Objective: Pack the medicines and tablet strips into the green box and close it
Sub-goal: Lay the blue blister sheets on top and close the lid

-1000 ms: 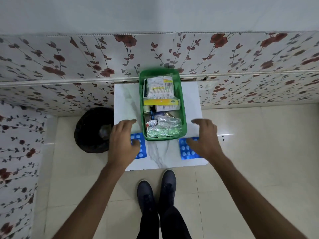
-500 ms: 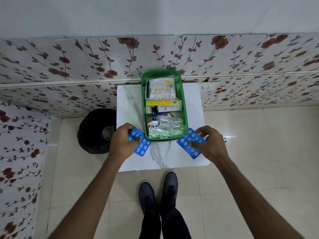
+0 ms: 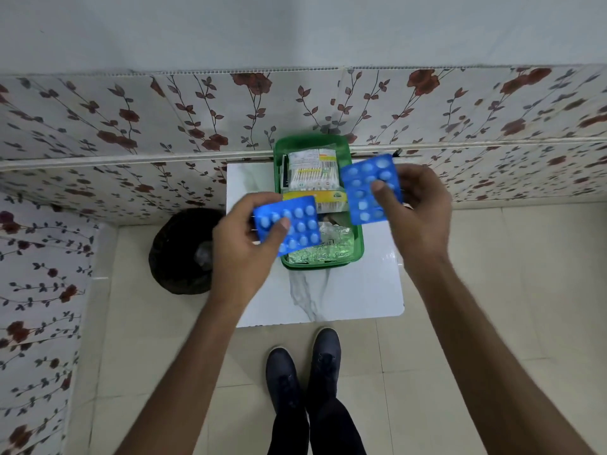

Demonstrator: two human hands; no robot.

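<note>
The left hand [image 3: 243, 238] pinched a blue tablet strip [image 3: 289, 224] with the thumb on top, holding it flat above the near left corner of the green box [image 3: 356, 254]. The right hand [image 3: 417, 205] gripped a second blue strip [image 3: 369, 188] the same way, tilted up over the box's right rim. Both strips looked light, thin and fairly stiff, with a slick foil face, so a pinch at the edge seemed the safest hold; squeezing the blisters could pop a tablet. Below the hands the box sat open on the white table [image 3: 345, 297]. It held a cotton bud pack [image 3: 312, 175] at the far end, a yellow carton [image 3: 328, 197] mid-way and silver foil strips [image 3: 325, 247] nearest. It looked nearly full. No lid was visible.
</note>
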